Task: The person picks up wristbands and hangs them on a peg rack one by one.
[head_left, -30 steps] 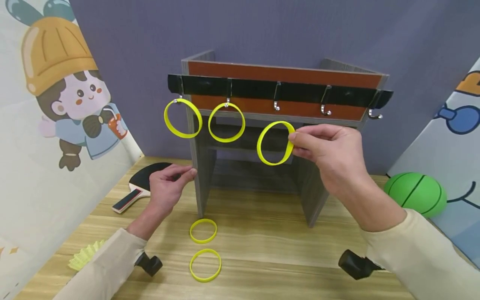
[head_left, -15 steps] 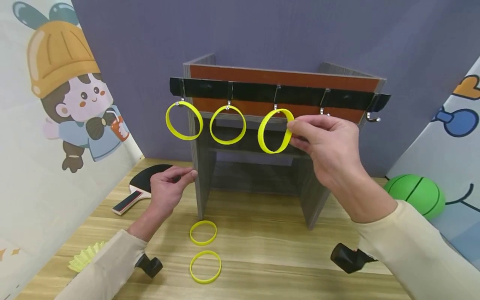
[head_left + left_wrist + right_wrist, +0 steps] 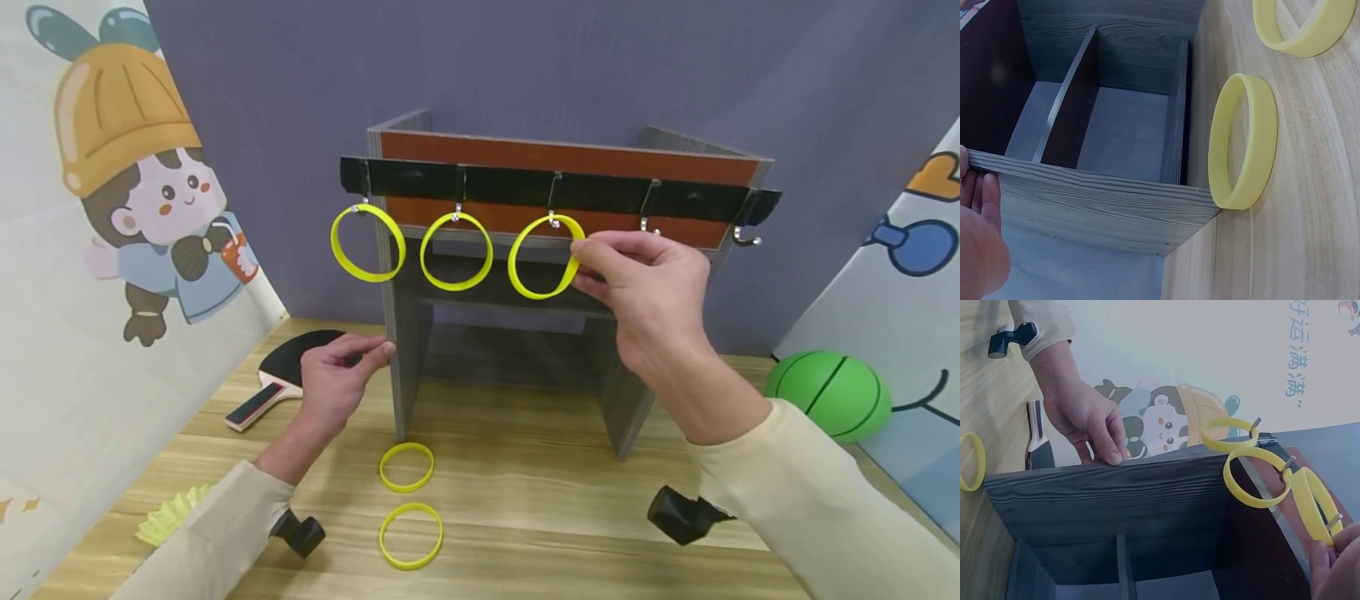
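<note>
My right hand (image 3: 660, 292) pinches a yellow wristband (image 3: 512, 258) by its right side, and the band's top loops round the middle hook (image 3: 553, 220). To its left, two more yellow wristbands hang, one (image 3: 335, 242) from the first hook and another (image 3: 455, 287) from the second. The hooks line a black rail (image 3: 502, 181) across the front of a grey shelf unit. My left hand (image 3: 337, 379) grips the front edge of the unit's left side panel (image 3: 405, 358) between thumb and fingers; the left wrist view shows a flat wristband (image 3: 1262, 144) by the panel's foot.
Two wristbands, one nearer (image 3: 411, 567) and one farther (image 3: 407, 489), lie on the wooden table. Left of the unit lie a table tennis bat (image 3: 296, 358) and a ribbed yellow object (image 3: 172, 512). A green ball (image 3: 828, 396) sits to the right. Two hooks hang right of the held band.
My right hand has lifted the wristband from below the rail up to the middle hook, then shifted slightly left. My left hand keeps its grip on the side panel.
</note>
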`<state>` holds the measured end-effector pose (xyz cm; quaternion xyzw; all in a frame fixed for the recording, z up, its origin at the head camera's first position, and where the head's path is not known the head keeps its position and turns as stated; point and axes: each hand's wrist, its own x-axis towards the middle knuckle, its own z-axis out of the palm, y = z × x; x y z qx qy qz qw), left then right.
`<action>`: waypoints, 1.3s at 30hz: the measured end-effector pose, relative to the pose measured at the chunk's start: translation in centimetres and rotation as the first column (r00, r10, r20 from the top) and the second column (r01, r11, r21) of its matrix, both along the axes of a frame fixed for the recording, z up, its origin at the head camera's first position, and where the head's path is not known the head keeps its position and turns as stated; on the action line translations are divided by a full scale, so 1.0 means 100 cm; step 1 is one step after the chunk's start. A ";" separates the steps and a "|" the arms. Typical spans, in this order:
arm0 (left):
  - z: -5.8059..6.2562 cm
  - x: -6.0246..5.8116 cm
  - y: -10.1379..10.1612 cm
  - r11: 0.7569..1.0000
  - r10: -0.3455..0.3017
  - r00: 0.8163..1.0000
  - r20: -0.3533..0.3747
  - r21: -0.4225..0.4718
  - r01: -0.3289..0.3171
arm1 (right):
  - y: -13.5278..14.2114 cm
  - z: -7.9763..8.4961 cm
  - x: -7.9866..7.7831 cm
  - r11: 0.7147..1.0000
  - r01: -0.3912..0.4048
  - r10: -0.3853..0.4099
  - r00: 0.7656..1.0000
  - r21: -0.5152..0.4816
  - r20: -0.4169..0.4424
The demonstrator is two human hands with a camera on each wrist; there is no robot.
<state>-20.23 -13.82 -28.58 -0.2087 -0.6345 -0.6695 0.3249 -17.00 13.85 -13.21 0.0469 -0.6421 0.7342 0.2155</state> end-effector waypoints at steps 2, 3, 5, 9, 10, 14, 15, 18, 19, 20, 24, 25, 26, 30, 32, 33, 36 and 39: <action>-0.003 -0.002 -0.001 1.000 -0.003 1.000 -0.002 0.005 0.003 | -0.001 -0.002 -0.001 1.000 0.001 -0.001 1.000 -0.012 0.001; -0.005 -0.004 -0.002 1.000 -0.005 1.000 -0.003 0.007 0.005 | -0.001 -0.003 -0.002 1.000 0.001 -0.001 1.000 -0.019 0.001; -0.010 -0.009 -0.004 1.000 -0.006 1.000 -0.001 0.011 0.006 | -0.002 -0.005 -0.004 0.999 -0.003 0.003 1.000 -0.038 0.000; -0.019 -0.016 -0.006 1.000 0.009 1.000 0.013 0.011 -0.009 | -0.002 -0.010 -0.005 0.998 -0.008 0.008 1.000 -0.055 -0.003; -0.020 -0.016 -0.006 1.000 0.011 1.000 0.013 0.010 -0.011 | -0.002 -0.011 -0.005 0.998 -0.013 0.013 1.000 -0.060 -0.004; -0.021 -0.017 -0.006 1.000 0.013 1.000 0.004 0.023 -0.013 | -0.001 -0.014 -0.006 0.996 -0.033 0.032 0.999 -0.084 -0.008; -0.021 -0.017 -0.006 1.000 0.007 1.000 0.003 0.026 -0.007 | -0.001 -0.014 -0.006 0.995 -0.037 0.036 0.999 -0.091 -0.011; -0.020 -0.017 -0.006 1.000 0.003 1.000 0.005 0.021 -0.004 | 0.002 -0.016 -0.006 0.996 -0.040 0.039 0.999 -0.084 -0.007; -0.019 -0.016 -0.006 1.000 0.000 1.000 0.006 0.019 0.000 | 0.003 -0.016 -0.005 0.997 -0.037 0.037 0.999 -0.074 -0.003; -0.018 -0.015 -0.006 1.000 -0.001 1.000 0.008 0.013 0.001 | 0.004 -0.018 -0.004 0.997 -0.033 0.033 0.999 -0.064 0.001; -0.008 -0.006 -0.003 1.000 0.002 1.000 0.010 -0.006 -0.002 | 0.012 -0.028 0.005 0.999 -0.037 0.037 0.999 -0.027 0.005; -0.006 -0.004 -0.003 1.000 0.009 1.000 0.011 -0.013 -0.008 | 0.014 -0.032 0.007 0.999 -0.045 0.046 0.999 -0.024 0.005; -0.004 -0.002 -0.002 1.000 0.012 1.000 0.011 -0.017 -0.011 | 0.016 -0.037 0.011 0.998 -0.055 0.055 0.998 -0.016 0.005; 0.000 -0.001 -0.001 1.000 0.005 1.000 0.009 -0.016 -0.005 | 0.021 -0.059 0.025 0.994 -0.099 0.098 0.995 0.034 0.030; 0.000 -0.001 0.000 1.000 -0.008 1.000 0.008 -0.010 0.009 | 0.023 -0.071 0.031 0.992 -0.109 0.105 0.993 0.066 0.059; 0.000 -0.002 0.000 1.000 -0.012 1.000 0.007 -0.010 0.012 | 0.024 -0.076 0.034 0.990 -0.115 0.109 0.991 0.080 0.075; 0.000 -0.002 0.000 1.000 -0.014 1.000 0.010 -0.008 0.015 | 0.024 -0.093 0.041 0.983 -0.145 0.130 0.983 0.110 0.133; -0.001 -0.002 0.000 1.000 -0.012 1.000 0.012 -0.004 0.012 | 0.021 -0.108 0.047 0.972 -0.197 0.171 0.968 0.132 0.181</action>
